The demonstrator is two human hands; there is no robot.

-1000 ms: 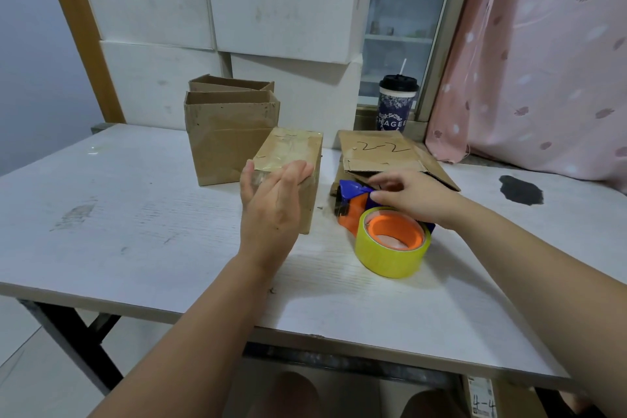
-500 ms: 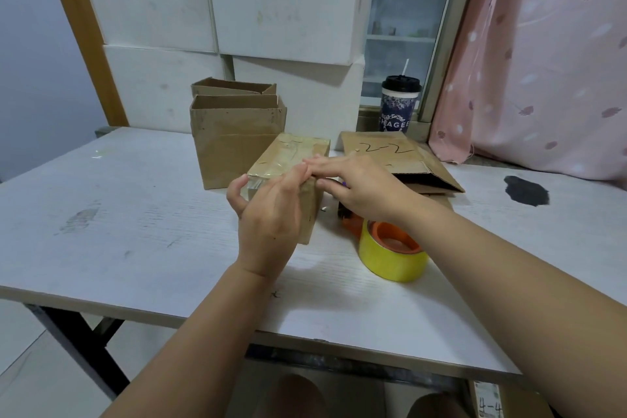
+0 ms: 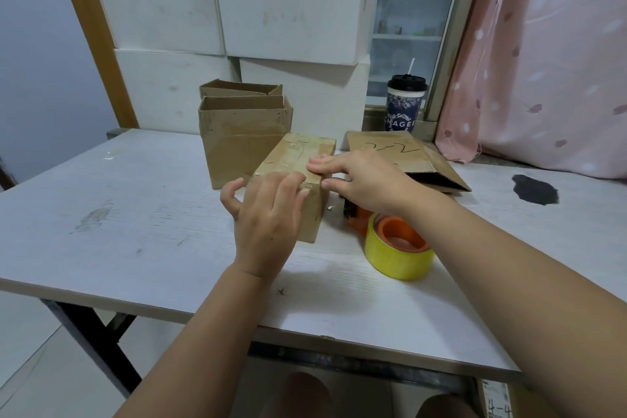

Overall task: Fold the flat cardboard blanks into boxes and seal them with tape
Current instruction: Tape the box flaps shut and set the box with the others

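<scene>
This is looking like a room in a home turned packing corner — a pink dotted curtain [image 3: 543,61] is hanging on the right and a takeaway drink cup [image 3: 405,102] is standing on the ledge. Glass-fronted shelves [image 3: 407,10] are showing behind a scuffed white table [image 3: 101,214] — cardboard boxes [image 3: 244,132] are sitting on it.

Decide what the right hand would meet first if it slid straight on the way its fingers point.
Its fingers lie on the taped box. Sliding on leftwards, the right hand would probably meet the left hand first, though depth is unclear.
</scene>
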